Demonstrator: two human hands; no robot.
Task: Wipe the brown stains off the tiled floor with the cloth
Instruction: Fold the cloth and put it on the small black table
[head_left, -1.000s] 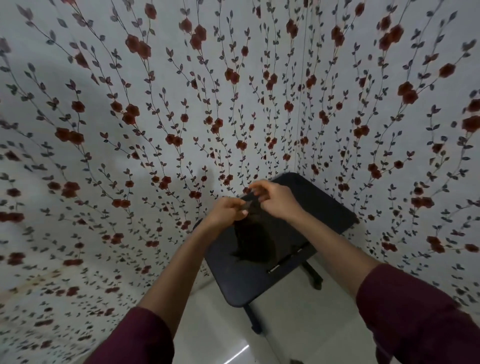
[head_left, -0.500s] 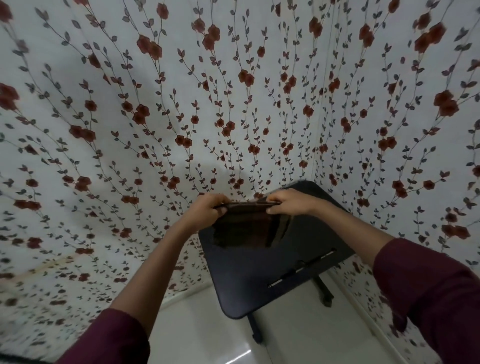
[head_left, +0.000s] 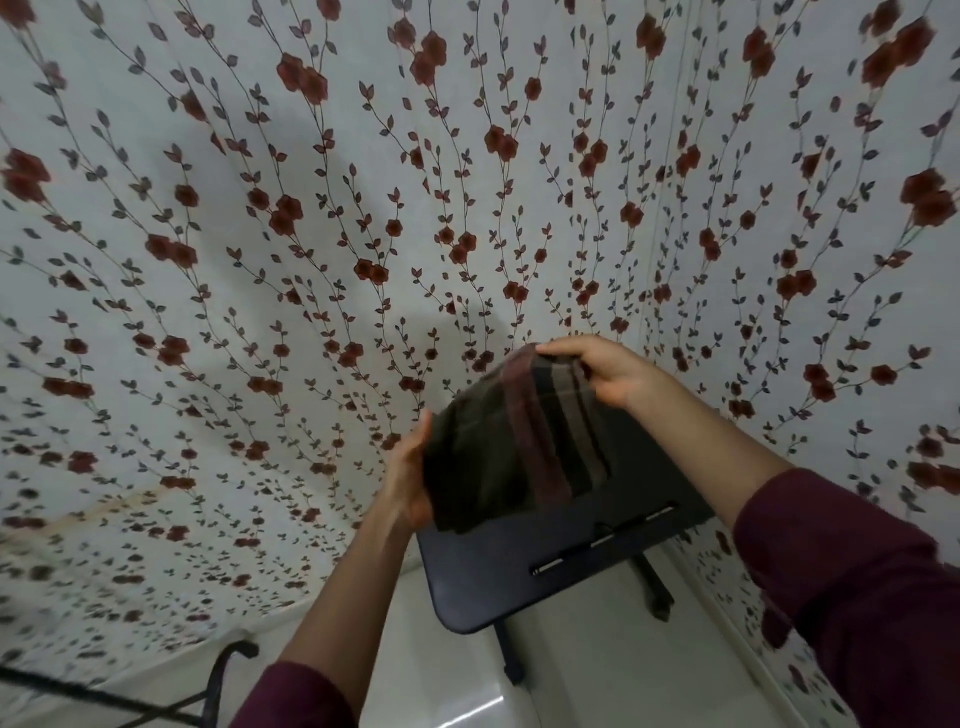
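A dark cloth (head_left: 514, 441) with maroon and grey stripes is held up in the air over a small black table (head_left: 519, 566). My left hand (head_left: 408, 478) grips the cloth's lower left edge. My right hand (head_left: 602, 371) pinches its upper right corner. The cloth hangs folded and tilted between both hands. A strip of pale tiled floor (head_left: 597, 675) shows below the table; no brown stains are visible on it in this view.
Flowered wallpaper (head_left: 311, 260) covers both walls, which meet in a corner behind the table. The table's black legs (head_left: 657, 587) stand on the floor. A dark curved metal frame (head_left: 218, 675) sits at the lower left.
The cloth has been lifted off the table top and turned to face me. My left hand dropped to its lower edge, my right hand rose.
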